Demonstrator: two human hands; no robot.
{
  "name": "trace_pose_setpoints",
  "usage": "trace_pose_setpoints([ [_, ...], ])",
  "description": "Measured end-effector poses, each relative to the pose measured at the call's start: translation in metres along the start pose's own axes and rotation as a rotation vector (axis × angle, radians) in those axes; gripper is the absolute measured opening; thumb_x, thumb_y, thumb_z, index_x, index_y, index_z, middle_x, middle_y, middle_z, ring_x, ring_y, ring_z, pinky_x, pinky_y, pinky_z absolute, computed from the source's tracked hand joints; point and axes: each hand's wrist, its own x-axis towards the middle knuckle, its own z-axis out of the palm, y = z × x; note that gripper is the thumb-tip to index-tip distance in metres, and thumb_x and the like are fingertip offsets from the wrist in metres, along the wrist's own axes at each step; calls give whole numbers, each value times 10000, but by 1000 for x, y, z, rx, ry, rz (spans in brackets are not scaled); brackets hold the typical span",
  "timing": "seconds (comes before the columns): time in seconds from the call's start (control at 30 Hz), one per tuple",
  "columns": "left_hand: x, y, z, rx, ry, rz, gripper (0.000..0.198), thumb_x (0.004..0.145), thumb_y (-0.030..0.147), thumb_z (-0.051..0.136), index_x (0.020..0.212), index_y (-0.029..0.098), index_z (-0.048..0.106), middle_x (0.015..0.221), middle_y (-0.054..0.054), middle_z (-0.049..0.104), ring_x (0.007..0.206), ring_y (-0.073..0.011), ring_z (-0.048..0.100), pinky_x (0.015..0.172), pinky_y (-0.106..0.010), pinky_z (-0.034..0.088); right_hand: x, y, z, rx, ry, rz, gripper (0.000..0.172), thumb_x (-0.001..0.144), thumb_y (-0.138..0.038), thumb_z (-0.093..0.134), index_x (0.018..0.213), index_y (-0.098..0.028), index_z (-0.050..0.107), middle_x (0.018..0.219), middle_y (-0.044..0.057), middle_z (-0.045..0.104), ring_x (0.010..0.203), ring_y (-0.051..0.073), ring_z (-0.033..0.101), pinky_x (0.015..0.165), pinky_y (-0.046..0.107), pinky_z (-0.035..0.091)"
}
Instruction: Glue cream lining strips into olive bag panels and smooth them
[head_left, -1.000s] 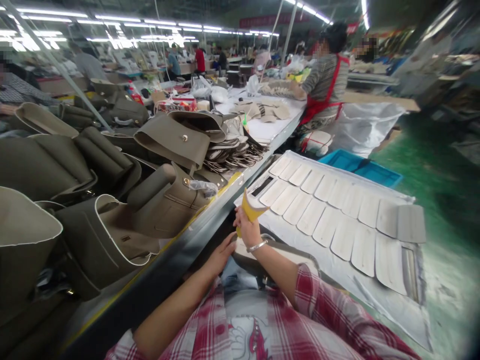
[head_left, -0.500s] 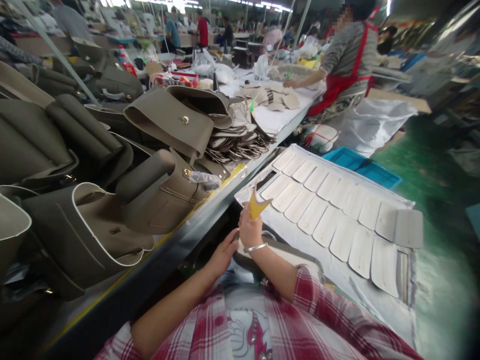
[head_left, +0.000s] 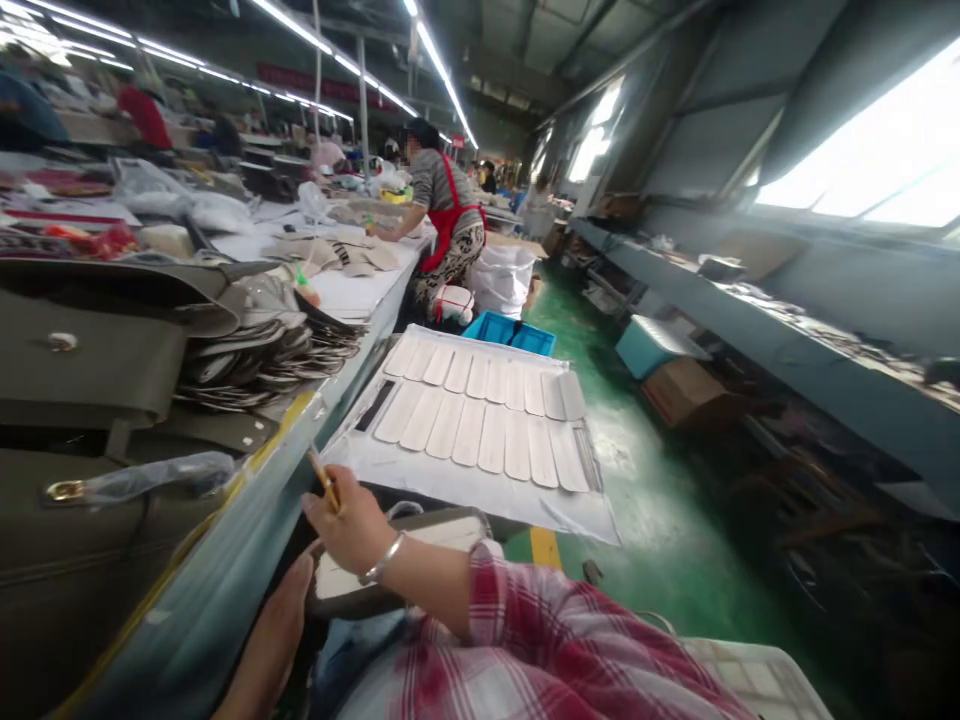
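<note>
My right hand [head_left: 351, 520], with a silver bangle at the wrist, is closed around a thin yellow piece [head_left: 325, 480]. The piece is seen nearly edge-on and points up and to the left. Just below, my left hand [head_left: 289, 600] is at the left edge of a grey-brown bag [head_left: 349, 603] on my lap. Its thumb side shows at that edge, and most of its fingers are hidden. A whitish panel [head_left: 442, 535] faces up inside the bag's dark rim, partly covered by my right forearm.
Pale rounded strips [head_left: 454, 425] lie in two rows on a white-covered board [head_left: 480, 490] ahead. To the left, a bench holds grey-brown bags [head_left: 82, 350] and stacked pieces [head_left: 262, 350]. A person in a red apron [head_left: 454, 215] leans over the bench, near a blue crate [head_left: 514, 332].
The view has swung right and up, bringing windows and the aisle into sight. The yellow piece, earlier showing a V-notched face, is now turned edge-on in my right hand.
</note>
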Motion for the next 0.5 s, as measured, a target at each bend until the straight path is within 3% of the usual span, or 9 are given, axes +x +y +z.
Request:
trace_pose_setpoints([
  [0.1, 3, 7, 3, -67, -68, -2, 498, 839, 543, 395, 1191, 225, 548, 1300, -31, 523, 1255, -236, 421, 1109, -412, 254, -29, 41, -78, -61, 129, 77, 487, 900, -511, 426, 1294, -233, 360, 795, -6, 586, 647, 129, 532, 582, 219, 405],
  [0.17, 5, 9, 6, -50, -55, 34, 466, 843, 530, 412, 1176, 238, 556, 1300, -8, 519, 1271, -220, 393, 1126, -399, 204, -51, 84, -129, -411, 176, 291, 512, 912, -559, 352, 1306, -232, 363, 863, 13, 598, 710, 135, 557, 644, 230, 425],
  [0.27, 7, 8, 10, -30, -7, 97, 436, 841, 506, 420, 1133, 222, 575, 1273, -20, 536, 1258, -225, 398, 1119, -392, 198, -81, 153, -186, -586, 181, 423, 540, 877, -515, 455, 1249, -123, 463, 1059, 143, 564, 904, 227, 566, 774, 320, 421],
  [0.37, 7, 7, 13, 15, 27, 160, 425, 842, 487, 415, 1106, 199, 583, 1256, -44, 545, 1239, -227, 415, 1105, -373, 220, -101, 204, -214, -700, 98, 449, 584, 789, -408, 620, 1264, -96, 486, 1107, 184, 537, 930, 269, 568, 794, 350, 412],
  [0.5, 5, 9, 13, 59, 72, 209, 441, 863, 475, 391, 1122, 164, 564, 1243, -83, 551, 1208, -218, 445, 1081, -351, 258, -113, 230, -224, -780, -19, 361, 554, 736, -328, 688, 1237, -136, 551, 1022, 141, 568, 941, 258, 568, 811, 332, 408],
])
